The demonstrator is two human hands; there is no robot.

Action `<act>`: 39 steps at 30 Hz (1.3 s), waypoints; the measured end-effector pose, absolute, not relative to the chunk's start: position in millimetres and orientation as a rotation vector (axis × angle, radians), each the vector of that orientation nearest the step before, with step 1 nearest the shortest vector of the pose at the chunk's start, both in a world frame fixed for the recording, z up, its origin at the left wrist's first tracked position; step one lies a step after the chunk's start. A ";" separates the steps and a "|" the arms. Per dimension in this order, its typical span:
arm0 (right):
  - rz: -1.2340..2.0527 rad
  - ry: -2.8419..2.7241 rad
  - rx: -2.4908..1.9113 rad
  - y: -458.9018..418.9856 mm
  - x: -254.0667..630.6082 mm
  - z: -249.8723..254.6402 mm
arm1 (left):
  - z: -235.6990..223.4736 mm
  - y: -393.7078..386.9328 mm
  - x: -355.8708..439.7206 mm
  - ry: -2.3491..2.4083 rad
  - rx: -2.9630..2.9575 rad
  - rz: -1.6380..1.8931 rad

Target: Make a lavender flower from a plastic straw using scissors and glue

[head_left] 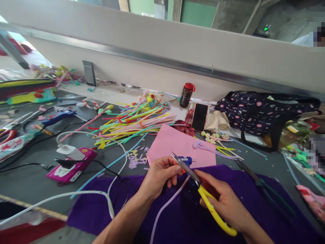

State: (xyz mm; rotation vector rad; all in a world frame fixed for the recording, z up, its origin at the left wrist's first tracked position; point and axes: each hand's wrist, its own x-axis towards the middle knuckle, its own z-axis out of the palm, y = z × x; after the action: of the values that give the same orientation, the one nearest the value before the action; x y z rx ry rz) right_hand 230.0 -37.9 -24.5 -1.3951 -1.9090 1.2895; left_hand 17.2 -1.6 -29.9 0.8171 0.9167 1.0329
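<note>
My right hand (225, 200) is closed around the yellow-handled scissors (212, 211). Their blades point up and left, and the tips reach just past the fingers of my left hand (161, 176). That hand is closed in a pinch beside the blades; what sits between its fingertips is too small to make out. A lilac fuzzy stem (166, 205) curves up from the lower edge to the scissor blades, where its end is hidden. Behind the blades lies a small blue object (186, 160), partly covered, on a pink sheet (165, 144). Purple cloth (127, 203) spreads below both hands.
Short lilac cuttings (134, 159) lie left of the pink sheet, below a pile of coloured fuzzy stems (137, 123). A magenta power strip (73, 167) with cables stands left. Dark-handled shears (261, 183) lie right. Farther back are a phone (200, 117), bottle (186, 96) and patterned bag (251, 115).
</note>
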 end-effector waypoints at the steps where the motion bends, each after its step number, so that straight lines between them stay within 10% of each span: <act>1: 1.294 -1.921 -1.387 -38.2 230.0 -24.3 | -30.8 -1.8 16.8 0.910 0.815 1.038; 39: 0.933 -2.224 -1.317 -42.0 232.2 -38.4 | -33.8 -5.0 16.5 0.990 0.842 1.070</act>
State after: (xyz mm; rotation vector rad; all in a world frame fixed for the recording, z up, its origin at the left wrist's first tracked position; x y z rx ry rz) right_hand 232.2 -42.0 -38.4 -1.3174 -2.2235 0.9327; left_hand 16.5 -5.0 -33.8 0.8415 0.9896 1.0696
